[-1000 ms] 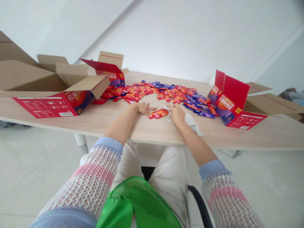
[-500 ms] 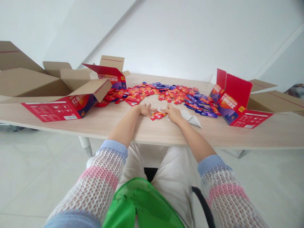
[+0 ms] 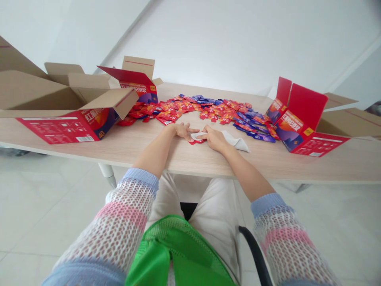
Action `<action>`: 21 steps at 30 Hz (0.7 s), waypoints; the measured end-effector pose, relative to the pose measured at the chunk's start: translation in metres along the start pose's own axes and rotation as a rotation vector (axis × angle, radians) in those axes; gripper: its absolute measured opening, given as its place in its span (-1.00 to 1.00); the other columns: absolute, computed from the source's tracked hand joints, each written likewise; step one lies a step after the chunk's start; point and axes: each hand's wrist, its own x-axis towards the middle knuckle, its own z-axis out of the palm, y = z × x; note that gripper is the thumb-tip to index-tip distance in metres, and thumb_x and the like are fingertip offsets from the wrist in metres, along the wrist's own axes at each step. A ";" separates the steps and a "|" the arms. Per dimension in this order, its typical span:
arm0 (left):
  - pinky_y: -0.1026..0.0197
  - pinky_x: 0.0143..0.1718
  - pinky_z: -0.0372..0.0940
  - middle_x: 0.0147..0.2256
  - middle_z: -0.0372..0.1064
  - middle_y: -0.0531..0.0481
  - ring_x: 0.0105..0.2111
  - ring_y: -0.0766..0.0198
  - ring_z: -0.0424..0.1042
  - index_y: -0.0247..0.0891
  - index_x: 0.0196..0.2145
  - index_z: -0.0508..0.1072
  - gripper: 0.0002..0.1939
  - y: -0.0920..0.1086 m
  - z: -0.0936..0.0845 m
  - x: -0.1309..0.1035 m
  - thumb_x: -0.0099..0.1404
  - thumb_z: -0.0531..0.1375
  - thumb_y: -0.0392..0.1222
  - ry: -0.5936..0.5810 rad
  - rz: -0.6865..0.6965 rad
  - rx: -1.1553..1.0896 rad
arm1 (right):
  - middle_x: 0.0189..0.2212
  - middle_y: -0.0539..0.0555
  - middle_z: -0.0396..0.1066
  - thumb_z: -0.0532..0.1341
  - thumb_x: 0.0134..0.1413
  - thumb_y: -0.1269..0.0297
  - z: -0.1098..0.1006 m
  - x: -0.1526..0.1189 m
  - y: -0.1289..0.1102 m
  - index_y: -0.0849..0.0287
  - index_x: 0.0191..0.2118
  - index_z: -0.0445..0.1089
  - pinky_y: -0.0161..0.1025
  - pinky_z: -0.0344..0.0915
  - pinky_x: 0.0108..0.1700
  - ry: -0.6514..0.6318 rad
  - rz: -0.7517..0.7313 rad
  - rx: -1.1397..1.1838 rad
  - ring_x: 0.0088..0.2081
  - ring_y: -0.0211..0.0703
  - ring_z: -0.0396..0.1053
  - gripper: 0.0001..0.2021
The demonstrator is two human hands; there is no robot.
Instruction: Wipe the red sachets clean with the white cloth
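My right hand is closed on a white cloth, part of which trails out to the right on the table. The cloth's front part lies over a red sachet that is flat on the wood. At the sachet's left edge rests my left hand, fingers spread, the fingertips touching the sachet or the cloth's edge. Behind both hands an arc of red sachets and purple sachets covers the middle of the table.
A large open carton stands at the left, with a smaller open carton behind it. Another open red carton is at the right. The table's front edge runs close before my body.
My right hand has moved the cloth left over the red sachet, covering more of it. My left hand stays beside the sachet. The whole view has shifted slightly.
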 end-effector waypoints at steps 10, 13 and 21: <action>-0.38 0.25 -0.46 0.40 -0.67 0.07 0.32 -0.43 -0.56 0.27 0.33 -0.11 0.15 0.003 -0.002 -0.003 -0.16 0.26 0.45 -0.027 0.010 -0.018 | 0.00 0.12 0.35 0.02 0.17 0.50 -0.004 -0.018 0.042 0.01 0.08 0.45 -0.28 0.18 -0.21 0.021 0.202 -0.004 -0.21 -0.10 0.34 -0.54; -0.38 0.25 -0.46 0.40 -0.65 0.12 0.32 -0.43 -0.56 0.30 0.33 -0.12 0.14 0.004 -0.003 -0.005 -0.16 0.22 0.50 -0.027 0.005 -0.004 | 0.01 0.15 0.34 0.02 0.18 0.49 -0.004 -0.024 0.055 0.05 0.13 0.41 -0.27 0.20 -0.19 0.053 0.269 -0.012 -0.19 -0.08 0.34 -0.53; -0.42 0.23 -0.43 0.40 -0.58 0.08 0.33 -0.41 -0.52 0.30 0.32 -0.07 0.16 0.004 -0.006 -0.007 -0.20 0.27 0.46 -0.035 0.003 -0.007 | 0.04 0.12 0.25 -0.03 0.21 0.49 0.000 -0.010 0.020 -0.05 0.17 0.38 -0.29 0.22 -0.12 0.107 0.189 0.032 -0.12 -0.12 0.33 -0.49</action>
